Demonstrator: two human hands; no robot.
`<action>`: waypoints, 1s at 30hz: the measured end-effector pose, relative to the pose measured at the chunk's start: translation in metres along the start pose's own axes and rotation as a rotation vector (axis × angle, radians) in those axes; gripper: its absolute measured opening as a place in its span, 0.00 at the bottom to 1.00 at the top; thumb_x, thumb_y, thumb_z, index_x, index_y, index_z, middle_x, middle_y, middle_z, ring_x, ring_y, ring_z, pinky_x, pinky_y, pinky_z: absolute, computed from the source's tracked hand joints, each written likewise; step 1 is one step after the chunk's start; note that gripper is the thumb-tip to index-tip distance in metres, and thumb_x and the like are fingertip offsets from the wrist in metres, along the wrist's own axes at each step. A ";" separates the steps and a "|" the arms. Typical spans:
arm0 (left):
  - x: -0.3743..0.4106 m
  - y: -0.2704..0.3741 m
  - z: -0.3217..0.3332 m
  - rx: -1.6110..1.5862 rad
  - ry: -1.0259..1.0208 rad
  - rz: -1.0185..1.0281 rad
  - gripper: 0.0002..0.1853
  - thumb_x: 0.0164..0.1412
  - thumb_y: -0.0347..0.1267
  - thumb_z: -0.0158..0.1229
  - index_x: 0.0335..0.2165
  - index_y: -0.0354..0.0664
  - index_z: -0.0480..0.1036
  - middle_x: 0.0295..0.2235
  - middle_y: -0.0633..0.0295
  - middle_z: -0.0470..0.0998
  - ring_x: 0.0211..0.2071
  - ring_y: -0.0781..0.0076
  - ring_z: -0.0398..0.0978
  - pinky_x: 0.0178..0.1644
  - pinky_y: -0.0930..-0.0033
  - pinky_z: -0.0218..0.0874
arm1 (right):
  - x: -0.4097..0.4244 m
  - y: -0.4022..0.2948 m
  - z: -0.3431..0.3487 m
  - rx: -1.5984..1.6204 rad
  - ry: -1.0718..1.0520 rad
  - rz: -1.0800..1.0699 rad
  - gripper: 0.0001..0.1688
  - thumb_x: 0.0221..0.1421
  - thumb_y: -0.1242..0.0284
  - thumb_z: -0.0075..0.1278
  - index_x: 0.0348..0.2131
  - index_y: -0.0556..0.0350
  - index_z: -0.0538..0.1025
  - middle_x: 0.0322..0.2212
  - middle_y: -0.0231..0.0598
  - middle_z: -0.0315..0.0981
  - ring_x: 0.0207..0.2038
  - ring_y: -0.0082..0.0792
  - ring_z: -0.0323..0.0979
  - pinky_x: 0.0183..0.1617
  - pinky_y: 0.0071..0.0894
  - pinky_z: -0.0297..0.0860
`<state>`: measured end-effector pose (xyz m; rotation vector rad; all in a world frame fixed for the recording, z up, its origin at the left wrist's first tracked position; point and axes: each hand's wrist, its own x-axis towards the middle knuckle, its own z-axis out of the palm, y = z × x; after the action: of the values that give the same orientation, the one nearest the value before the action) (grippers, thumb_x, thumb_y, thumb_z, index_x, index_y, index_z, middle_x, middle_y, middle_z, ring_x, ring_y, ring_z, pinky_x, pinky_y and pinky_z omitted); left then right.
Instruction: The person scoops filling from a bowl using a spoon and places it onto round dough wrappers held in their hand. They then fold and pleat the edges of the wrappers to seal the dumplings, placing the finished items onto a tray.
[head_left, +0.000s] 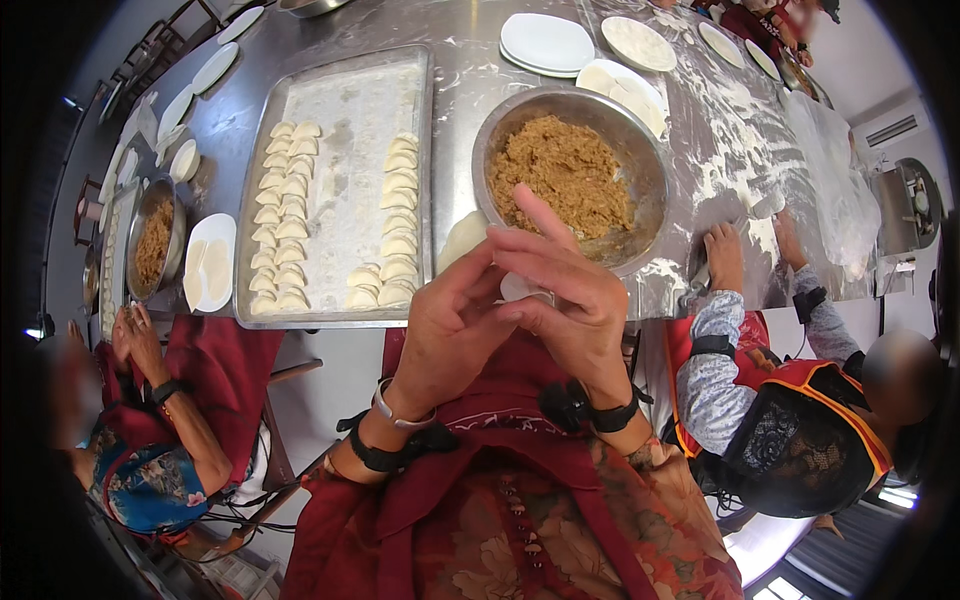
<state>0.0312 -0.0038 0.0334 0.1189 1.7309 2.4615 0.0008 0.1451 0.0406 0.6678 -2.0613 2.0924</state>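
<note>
My left hand (459, 315) and my right hand (571, 294) meet in front of my apron, fingertips together around a pale dumpling wrapper (527, 288). Only a small part of the wrapper shows; whether it has filling inside is hidden by my fingers. Just beyond my right hand stands a steel bowl (654, 217) of brown minced filling (559, 172). Beside my left hand, pale dough wrappers (461, 238) are partly covered by my fingers and the bowl. To the left lies a metal tray (334, 187) with rows of folded dumplings (291, 206) along both sides.
White plates (547, 41) and a plate of wrappers (626, 94) sit behind the bowl. A co-worker's hand (724, 255) rests on the floured steel table (720, 150) at right. Another co-worker's hands (141, 334) are at left, near a filling bowl (177, 232) and wrapper plate (209, 292).
</note>
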 end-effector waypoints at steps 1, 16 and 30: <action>0.000 0.002 0.000 0.030 -0.019 -0.012 0.32 0.61 0.18 0.58 0.62 0.30 0.59 0.50 0.58 0.75 0.49 0.76 0.74 0.53 0.74 0.67 | 0.000 -0.001 0.001 0.004 0.031 0.007 0.08 0.44 0.78 0.63 0.30 0.60 0.84 0.37 0.42 0.83 0.60 0.53 0.68 0.67 0.56 0.55; 0.001 0.003 0.006 -0.068 0.033 0.012 0.23 0.62 0.22 0.59 0.54 0.28 0.68 0.47 0.58 0.77 0.45 0.80 0.75 0.48 0.78 0.68 | -0.001 0.019 -0.008 -0.210 -0.110 -0.189 0.22 0.45 0.74 0.64 0.44 0.59 0.81 0.50 0.42 0.78 0.66 0.54 0.58 0.67 0.52 0.56; 0.000 -0.002 0.000 -0.530 -0.052 -0.058 0.27 0.69 0.27 0.52 0.62 0.29 0.58 0.53 0.56 0.72 0.54 0.71 0.71 0.57 0.67 0.66 | 0.003 0.021 -0.005 -0.377 -0.123 -0.137 0.31 0.60 0.56 0.52 0.53 0.60 0.75 0.58 0.48 0.69 0.68 0.59 0.52 0.69 0.54 0.50</action>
<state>0.0315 -0.0033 0.0317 0.0754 0.9957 2.7432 -0.0108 0.1478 0.0228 0.8613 -2.3118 1.5649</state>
